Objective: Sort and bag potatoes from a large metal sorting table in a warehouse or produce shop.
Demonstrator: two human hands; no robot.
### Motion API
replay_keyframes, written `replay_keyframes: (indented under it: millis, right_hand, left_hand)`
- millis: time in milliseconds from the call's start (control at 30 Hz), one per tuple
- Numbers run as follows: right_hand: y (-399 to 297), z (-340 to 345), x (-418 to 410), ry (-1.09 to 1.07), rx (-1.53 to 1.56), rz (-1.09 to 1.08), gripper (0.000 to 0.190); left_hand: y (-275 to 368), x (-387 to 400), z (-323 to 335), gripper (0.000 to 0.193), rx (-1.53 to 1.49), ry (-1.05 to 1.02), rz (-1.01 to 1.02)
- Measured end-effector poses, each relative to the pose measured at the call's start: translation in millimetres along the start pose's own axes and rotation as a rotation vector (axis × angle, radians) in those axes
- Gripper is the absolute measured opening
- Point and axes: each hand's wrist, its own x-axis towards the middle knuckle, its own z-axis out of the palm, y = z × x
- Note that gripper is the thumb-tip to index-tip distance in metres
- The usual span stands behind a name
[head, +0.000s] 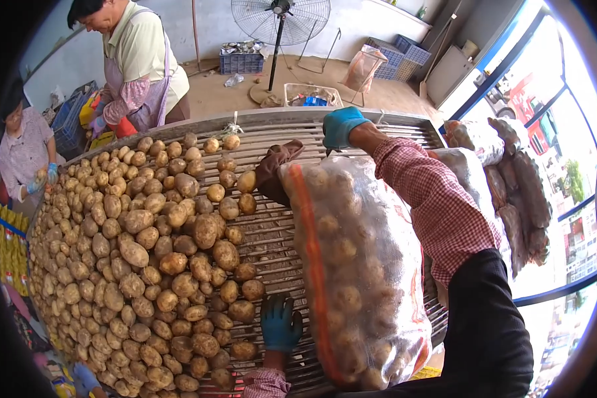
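A long mesh sack with orange stripes, filled with potatoes, lies on a slatted sorting table. My right hand, in a blue glove, is closed in a fist over the sack's far end. A small dark object, too little shown to name, sticks out under the fist. My left hand, also blue-gloved, is spread over the slats between the sack and a large heap of loose potatoes. It holds nothing. A brown cloth lies against the sack's far left corner.
Filled sacks are stacked at the right. Two people work along the left side, and another person's gloved hand shows at the lower left. Beyond the table's far metal rim stand a pedestal fan and a crate.
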Motion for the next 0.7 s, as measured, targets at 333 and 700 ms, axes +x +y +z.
replay_keyframes:
  millis: [333,700]
  right_hand:
    - [-8.6,25.3,37.1,-0.049,-0.082,-0.058,0.039]
    - [1.6,41.7,55.4,-0.196,0.093,-0.034,0.043]
  left_hand:
    - [-0.4,4.2,1.5,0.040,-0.001,0.009,-0.008]
    - [1.3,3.3,3.4,0.042,0.004,0.002,-0.014]
